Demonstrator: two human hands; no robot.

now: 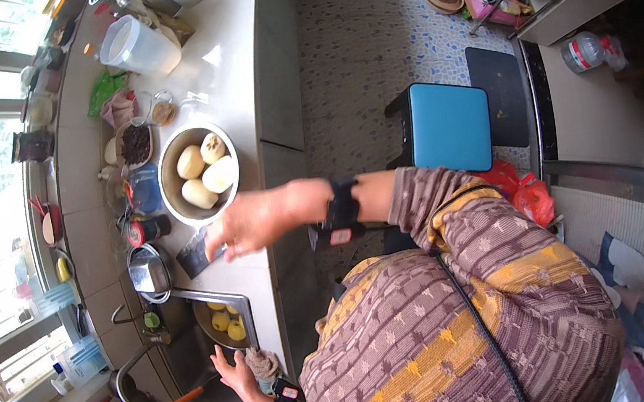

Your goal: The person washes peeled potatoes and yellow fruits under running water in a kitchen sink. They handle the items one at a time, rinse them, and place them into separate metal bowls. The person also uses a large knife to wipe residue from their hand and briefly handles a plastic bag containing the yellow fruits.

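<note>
My right hand point(258, 219) is blurred over the counter, just below a steel bowl point(166, 192). Its fingers overlap the end of a dark, flat, blade-like piece point(193, 256); whether they grip it or only hover there, I cannot tell. In the bowl lie several peeled lotus root pieces point(190, 162), one showing its holes at the end. Over the near edge of the sink point(182, 339), my left hand point(237, 375) has its fingers spread and holds nothing. A basin with several yellow round fruits point(235, 330) sits in the sink.
Left of my right hand stand a red-lidded jar point(142, 232) and stacked metal bowls point(150, 271). A faucet point(127, 374) with an orange tube point(180, 401) reaches over the sink. A knitted cloth point(263, 364) lies at its edge. Behind me stands a blue-topped stool point(450, 125).
</note>
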